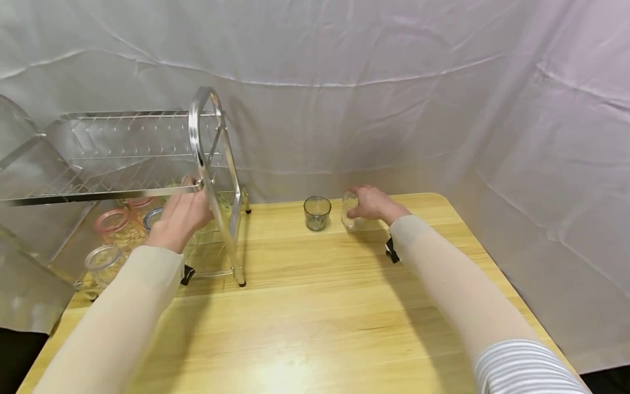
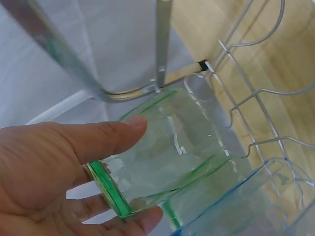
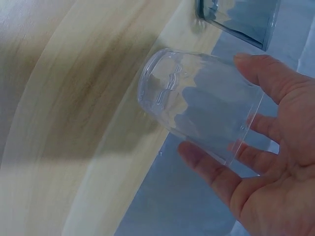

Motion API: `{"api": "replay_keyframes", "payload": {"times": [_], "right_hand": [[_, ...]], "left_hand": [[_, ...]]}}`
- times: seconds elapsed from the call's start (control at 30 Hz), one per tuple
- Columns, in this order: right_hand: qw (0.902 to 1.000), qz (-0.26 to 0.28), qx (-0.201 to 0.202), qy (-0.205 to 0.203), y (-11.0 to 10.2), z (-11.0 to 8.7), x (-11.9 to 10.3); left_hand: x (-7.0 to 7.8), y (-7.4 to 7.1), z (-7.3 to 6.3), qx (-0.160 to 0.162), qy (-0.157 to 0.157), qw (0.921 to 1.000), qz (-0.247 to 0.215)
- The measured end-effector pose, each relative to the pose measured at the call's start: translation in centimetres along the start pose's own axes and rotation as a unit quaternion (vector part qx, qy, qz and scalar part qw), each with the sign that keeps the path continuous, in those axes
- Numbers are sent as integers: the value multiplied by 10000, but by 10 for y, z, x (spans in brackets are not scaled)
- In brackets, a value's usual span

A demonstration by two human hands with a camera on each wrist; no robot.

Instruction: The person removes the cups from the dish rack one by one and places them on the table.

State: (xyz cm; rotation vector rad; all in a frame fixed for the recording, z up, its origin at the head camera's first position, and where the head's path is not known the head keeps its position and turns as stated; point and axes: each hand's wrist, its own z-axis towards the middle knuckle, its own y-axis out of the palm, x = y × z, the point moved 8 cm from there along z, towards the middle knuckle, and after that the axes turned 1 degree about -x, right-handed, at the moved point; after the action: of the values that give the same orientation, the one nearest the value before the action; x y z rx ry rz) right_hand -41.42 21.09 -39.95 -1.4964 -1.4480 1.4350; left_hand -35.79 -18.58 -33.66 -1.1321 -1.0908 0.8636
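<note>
In the left wrist view, a clear glass with green-tinted edges (image 2: 172, 142) stands in the lower part of the metal dish rack (image 1: 204, 148). My left hand (image 1: 184, 213) reaches in under the upper shelf and holds it, thumb on one side and fingers on the other. A clear drinking glass (image 3: 202, 101) stands near the table's back edge. My right hand (image 1: 372, 203) grips it near the rim between thumb and fingers. To its left is a grey-tinted glass (image 1: 317, 213), untouched. Part of the left fingers is hidden behind the green-edged glass.
Glasses with a pink rim (image 1: 113, 221), a blue rim (image 1: 153, 218) and a clear rim (image 1: 105, 258) stand in the rack's lower level. The rack's legs rest on the wooden table (image 1: 305, 306). Pale fabric (image 1: 344, 109) hangs behind the table.
</note>
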Motion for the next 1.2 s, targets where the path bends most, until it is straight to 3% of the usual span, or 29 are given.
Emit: {"api": "replay_keyframes", "payload": {"times": [0.07,0.2,0.7,0.93,1.2], "right_hand": [[10000,45,25,-5,-1,-1,1],[9999,90,48,-68,0,-1,2],[9995,186,248,49,1,-6,10],[9981,148,577,-134,-2,-14,9],[9944,125,951,-439,-5,-23,5]], "left_hand": [[3,-6,-7,152,211,9995,158],[3,-11,-19,234,278,9989,296],[10,-17,-53,-476,-182,9979,389],[14,-22,-77,-746,-319,9966,170],[23,-28,-99,-884,-247,9951,377]]}}
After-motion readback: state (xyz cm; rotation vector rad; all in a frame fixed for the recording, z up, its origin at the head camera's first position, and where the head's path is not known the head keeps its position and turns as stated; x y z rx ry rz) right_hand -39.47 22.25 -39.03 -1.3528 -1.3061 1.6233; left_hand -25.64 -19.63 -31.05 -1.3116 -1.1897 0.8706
